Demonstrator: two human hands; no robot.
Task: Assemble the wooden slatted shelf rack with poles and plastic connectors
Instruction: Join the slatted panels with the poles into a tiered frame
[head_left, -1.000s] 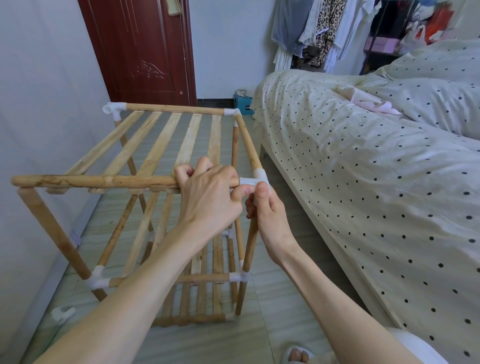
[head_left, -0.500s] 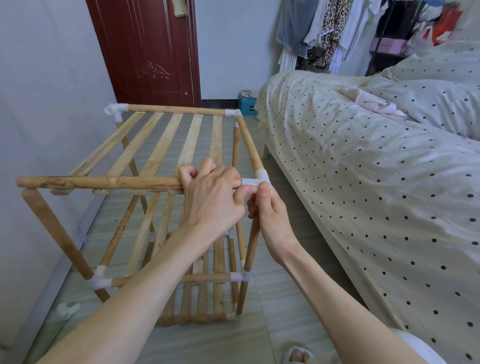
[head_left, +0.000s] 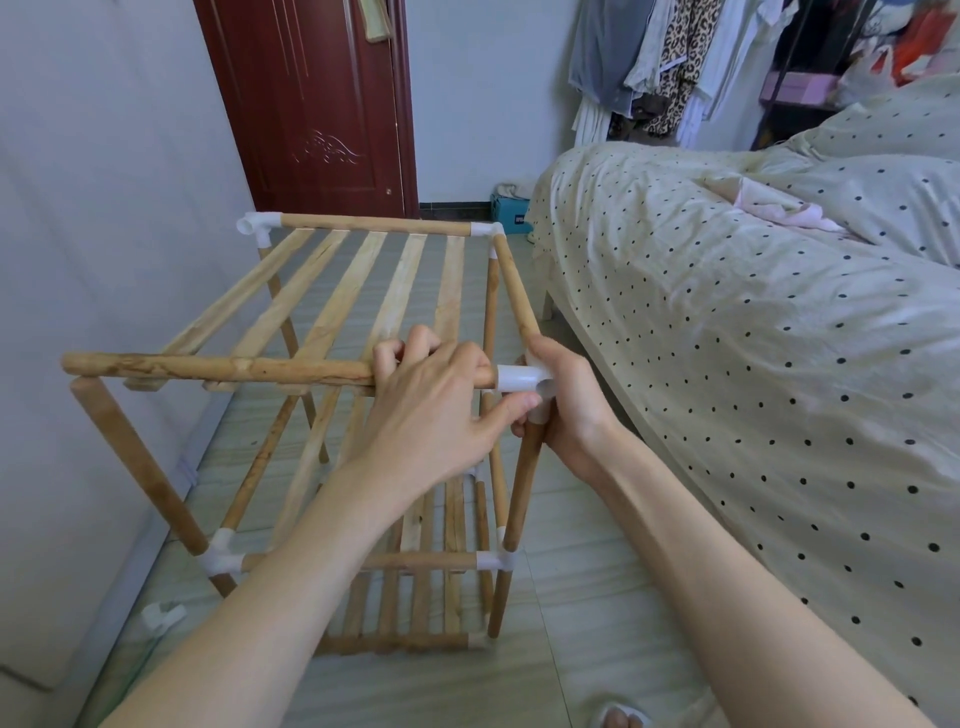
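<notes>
Gripping the near top pole (head_left: 223, 368), whose long axis runs left-to-right, the left hand (head_left: 431, 410) sits just left of the white corner connector (head_left: 519, 378), which the right hand (head_left: 566, 400) apparently clasps atop the near-right upright (head_left: 522, 493).
</notes>
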